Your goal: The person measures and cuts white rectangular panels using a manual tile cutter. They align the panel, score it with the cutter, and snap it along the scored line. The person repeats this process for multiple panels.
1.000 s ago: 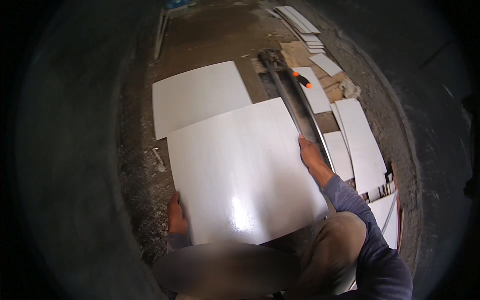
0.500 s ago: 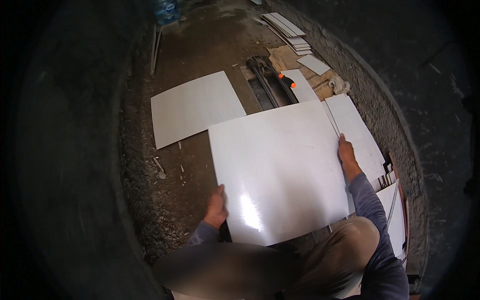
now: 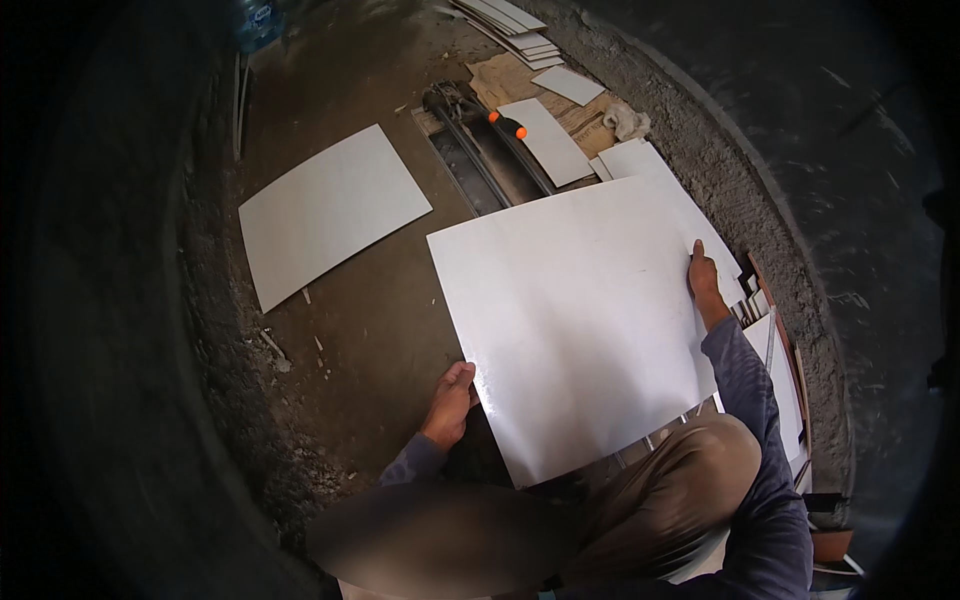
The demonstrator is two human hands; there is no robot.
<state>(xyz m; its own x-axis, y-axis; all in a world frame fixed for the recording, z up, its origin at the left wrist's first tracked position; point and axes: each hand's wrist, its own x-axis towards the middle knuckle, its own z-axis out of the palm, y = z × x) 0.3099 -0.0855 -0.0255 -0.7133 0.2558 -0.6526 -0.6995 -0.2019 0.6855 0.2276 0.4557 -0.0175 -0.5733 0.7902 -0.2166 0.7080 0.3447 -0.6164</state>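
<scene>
A large glossy white tile (image 3: 580, 310) is held between my two hands, in front of my bent knee. My left hand (image 3: 450, 405) grips its left edge low down, thumb against the edge. On the opposite side my right hand (image 3: 706, 280) clasps the right edge, the thumb pointing up along it. Beyond the tile lies a manual tile cutter (image 3: 485, 150) with dark rails and an orange-tipped black handle. The tile hides the cutter's near end. Another white tile (image 3: 335, 215) rests on the floor to the left.
Cut white tiles (image 3: 545, 140) lie beside the cutter, near brown cardboard (image 3: 505, 85) and a crumpled pale cloth (image 3: 626, 121). A stack of tiles (image 3: 510, 35) stands at the far right along the rough wall ledge (image 3: 690, 95). A blue water jug (image 3: 258, 25) is far left.
The held tile has shifted a little to the right relative to the tile on the floor, and a gap now shows between them. Both hands keep their hold, and the view has turned slightly.
</scene>
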